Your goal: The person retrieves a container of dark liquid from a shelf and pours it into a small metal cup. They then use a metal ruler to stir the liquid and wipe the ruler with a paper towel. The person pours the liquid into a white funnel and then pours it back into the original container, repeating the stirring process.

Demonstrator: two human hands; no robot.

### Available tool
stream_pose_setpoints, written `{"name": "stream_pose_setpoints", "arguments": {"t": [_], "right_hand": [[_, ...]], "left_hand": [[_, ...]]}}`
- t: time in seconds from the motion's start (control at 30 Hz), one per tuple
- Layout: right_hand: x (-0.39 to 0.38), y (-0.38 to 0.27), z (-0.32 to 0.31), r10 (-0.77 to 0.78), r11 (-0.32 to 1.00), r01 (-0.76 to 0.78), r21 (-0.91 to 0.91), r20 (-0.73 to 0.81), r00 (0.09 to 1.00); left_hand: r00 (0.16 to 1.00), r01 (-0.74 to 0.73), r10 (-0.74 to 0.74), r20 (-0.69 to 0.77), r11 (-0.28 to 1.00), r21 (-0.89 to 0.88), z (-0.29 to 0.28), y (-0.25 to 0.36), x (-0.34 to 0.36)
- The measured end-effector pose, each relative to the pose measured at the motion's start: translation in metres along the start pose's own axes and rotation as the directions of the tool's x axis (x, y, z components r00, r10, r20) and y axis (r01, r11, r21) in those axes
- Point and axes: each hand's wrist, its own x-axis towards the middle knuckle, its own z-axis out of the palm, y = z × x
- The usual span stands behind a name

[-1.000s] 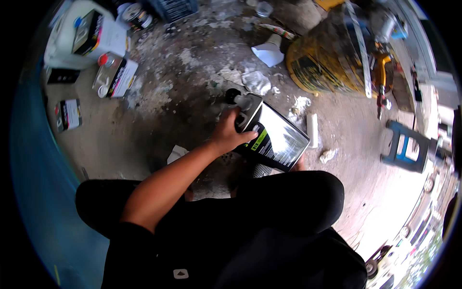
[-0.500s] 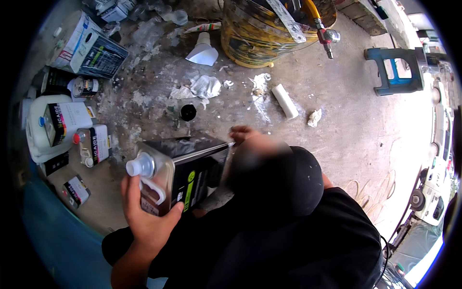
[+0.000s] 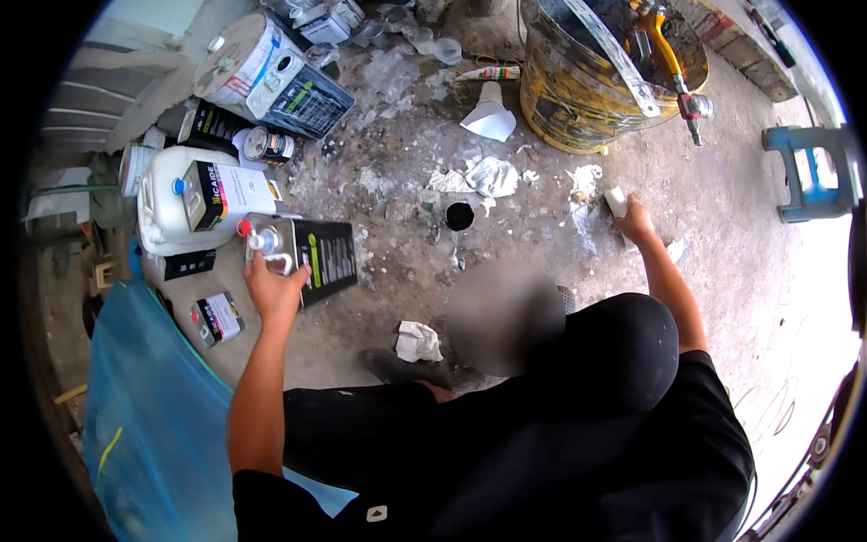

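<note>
My left hand (image 3: pixel 274 287) is closed round the white handle of a rectangular metal can (image 3: pixel 330 260) with black and green sides and a pale screw cap. It is close beside other cans at the left; whether its base rests on the floor I cannot tell. Over at the right, my reaching right hand (image 3: pixel 637 220) grips a white roll (image 3: pixel 616 200) low on the floor. Between the hands, a small dark round cup (image 3: pixel 460 216) and crumpled white paper (image 3: pixel 492 177) lie on the stained concrete. A white cloth (image 3: pixel 418 342) is by my foot.
A paint-smeared yellow bucket (image 3: pixel 564 104) holds a yellow-handled tool with a red fitting (image 3: pixel 694 107). A blue stool (image 3: pixel 808 203) stands far right. At left are a white jerrycan (image 3: pixel 158 212), a small can (image 3: pixel 217 319), a large pail (image 3: pixel 239 59) and blue sheeting (image 3: pixel 149 415).
The can has moved left, away from my body, and is less tilted. My right hand has left the can's far end and taken hold of the white roll. The view has shifted left.
</note>
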Motion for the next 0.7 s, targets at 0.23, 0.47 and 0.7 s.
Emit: {"name": "stream_pose_setpoints", "arguments": {"t": [0.23,0.47,0.7], "right_hand": [[-0.082,-0.119,-0.07,-0.311,0.798,0.243,0.551,0.032,0.95],[-0.153,-0.196,-0.182,-0.629,0.044,-0.098,0.994,0.104,0.771],[-0.178,-0.288,-0.239,-0.717,0.024,-0.206,0.978,0.161,0.679]], "left_hand": [[0.985,0.128,-0.136,-0.102,0.989,-0.078,0.021,-0.069,0.028],[0.982,0.069,-0.056,-0.18,0.995,0.067,0.044,-0.081,0.032],[0.957,-0.21,0.174,-0.231,0.967,-0.145,-0.012,0.036,0.027]]}}
